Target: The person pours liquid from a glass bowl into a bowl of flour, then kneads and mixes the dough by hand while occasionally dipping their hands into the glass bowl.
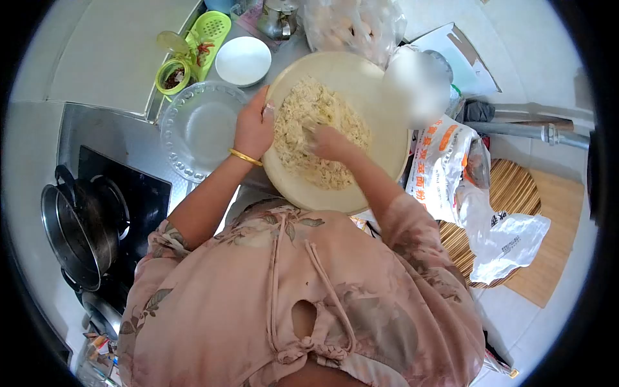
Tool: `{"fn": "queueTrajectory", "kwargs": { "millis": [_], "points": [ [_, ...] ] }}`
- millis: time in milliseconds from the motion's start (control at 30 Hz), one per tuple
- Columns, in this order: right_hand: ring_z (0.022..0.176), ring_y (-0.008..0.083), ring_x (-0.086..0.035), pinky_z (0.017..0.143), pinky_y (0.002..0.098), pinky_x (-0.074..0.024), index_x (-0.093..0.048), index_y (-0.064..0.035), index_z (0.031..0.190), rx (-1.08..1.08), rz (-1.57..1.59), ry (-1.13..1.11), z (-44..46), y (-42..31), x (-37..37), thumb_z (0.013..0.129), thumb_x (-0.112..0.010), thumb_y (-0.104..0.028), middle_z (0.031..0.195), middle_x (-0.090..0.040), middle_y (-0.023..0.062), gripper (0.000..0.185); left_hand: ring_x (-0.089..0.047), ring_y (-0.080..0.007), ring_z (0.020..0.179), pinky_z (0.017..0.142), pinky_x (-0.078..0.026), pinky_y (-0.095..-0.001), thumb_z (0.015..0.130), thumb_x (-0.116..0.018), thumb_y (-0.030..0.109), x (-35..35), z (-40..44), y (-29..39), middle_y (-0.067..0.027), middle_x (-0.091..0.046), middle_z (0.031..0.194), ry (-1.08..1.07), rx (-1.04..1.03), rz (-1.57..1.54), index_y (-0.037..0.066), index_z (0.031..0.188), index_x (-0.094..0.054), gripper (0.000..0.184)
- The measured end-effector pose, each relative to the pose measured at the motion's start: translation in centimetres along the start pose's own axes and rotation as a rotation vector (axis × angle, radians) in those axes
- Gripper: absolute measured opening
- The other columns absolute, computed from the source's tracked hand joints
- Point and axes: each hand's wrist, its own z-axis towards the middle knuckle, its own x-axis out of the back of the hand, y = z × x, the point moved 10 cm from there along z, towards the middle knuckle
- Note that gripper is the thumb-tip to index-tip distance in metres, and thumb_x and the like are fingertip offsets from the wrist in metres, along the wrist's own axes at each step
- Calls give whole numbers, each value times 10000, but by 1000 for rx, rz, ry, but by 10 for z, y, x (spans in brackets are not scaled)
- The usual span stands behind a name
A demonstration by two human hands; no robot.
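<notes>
A large cream-coloured bowl (387, 164) stands in front of me, holding shaggy, crumbly dough (335, 171). My left hand (254, 126), with a gold bangle at the wrist, grips the bowl's left rim, its thumb on the inner side. Down in the dough is my right hand (327, 142), its fingers curled into the floury clumps and slightly blurred, with the tips hidden. Just left of the bowl, a clear plastic basin (203, 132) with a beaded rim sits on the counter. A white dish (243, 61) lies behind it.
A black pot (77, 232) rests by the cooktop on the left. At the back are a green-rimmed jar (173, 76), a green perforated tray (211, 31) and a plastic bag (353, 26) of eggs. A flour bag (438, 171) lies on a round striped board (516, 190) at right.
</notes>
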Motion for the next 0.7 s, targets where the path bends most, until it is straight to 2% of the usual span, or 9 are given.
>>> {"fn": "queueTrajectory", "kwargs": {
  "millis": [33, 100, 167, 267, 333, 400, 467, 600, 700],
  "points": [
    [898, 332, -600, 730, 389, -504, -555, -64, 1160, 258, 8, 56, -21, -11, 18, 802, -601, -240, 1107, -576, 202, 402, -572, -388, 938, 821, -445, -397, 864, -448, 90, 0, 0, -3, -251, -585, 1026, 5, 10, 2, -10, 1199, -485, 352],
    [913, 327, -583, 825, 392, -466, -554, -85, 1182, -237, 669, -347, -55, 27, 28, 823, -587, -315, 1201, -523, 197, 427, -571, -387, 944, 827, -442, -401, 864, -450, 91, -1, 0, -9, -246, -585, 1029, 18, 38, -3, -5, 1197, -488, 349],
    [970, 245, -572, 871, 353, -429, -593, -92, 1148, 533, -483, -88, -63, 32, 47, 869, -524, -347, 1214, -544, 119, 384, -570, -383, 953, 831, -442, -403, 864, -453, 94, -1, 0, -5, -241, -586, 1036, 3, 88, -42, -3, 1196, -489, 348],
    [950, 191, -566, 818, 336, -452, -626, -99, 1104, -289, 235, 61, -7, 114, 72, 878, -493, -364, 1177, -567, 82, 373, -570, -381, 959, 834, -443, -405, 863, -458, 98, -3, 0, -11, -241, -584, 1044, -12, 104, -40, -4, 1197, -488, 350],
    [958, 180, -558, 803, 349, -462, -615, -73, 1113, -496, 641, 204, 20, 115, 69, 861, -505, -321, 1121, -591, 61, 370, -570, -384, 957, 832, -446, -406, 862, -461, 100, -3, 1, -12, -243, -582, 1049, 2, 79, -2, -5, 1197, -487, 352],
    [912, 258, -604, 788, 346, -478, -607, -64, 1108, 15, 783, 236, 58, 75, 61, 812, -567, -346, 1047, -627, 159, 410, -570, -391, 952, 827, -449, -407, 860, -462, 101, -2, 0, -10, -244, -581, 1052, 39, 43, 56, -5, 1197, -486, 355],
    [914, 253, -613, 783, 357, -484, -607, -45, 1102, -193, 576, -56, 71, 45, 16, 778, -592, -387, 1039, -628, 152, 472, -569, -396, 946, 823, -450, -409, 859, -464, 101, -5, -1, -16, -245, -581, 1051, 3, 88, 27, -4, 1198, -486, 356],
    [877, 316, -618, 784, 444, -469, -632, -56, 1020, -56, -161, -237, 30, -18, -10, 718, -651, -462, 926, -644, 171, 506, -572, -397, 933, 815, -451, -408, 858, -466, 102, -4, 1, -7, -243, -583, 1048, -24, 106, 25, -3, 1203, -486, 361],
    [877, 381, -584, 764, 463, -462, -622, -36, 870, -84, -264, -304, -40, -46, 16, 711, -643, -271, 809, -618, 212, 284, -573, -392, 931, 816, -449, -406, 861, -462, 103, -4, 0, -12, -245, -586, 1034, -27, 130, -2, -2, 1206, -484, 361]
  ]
}}
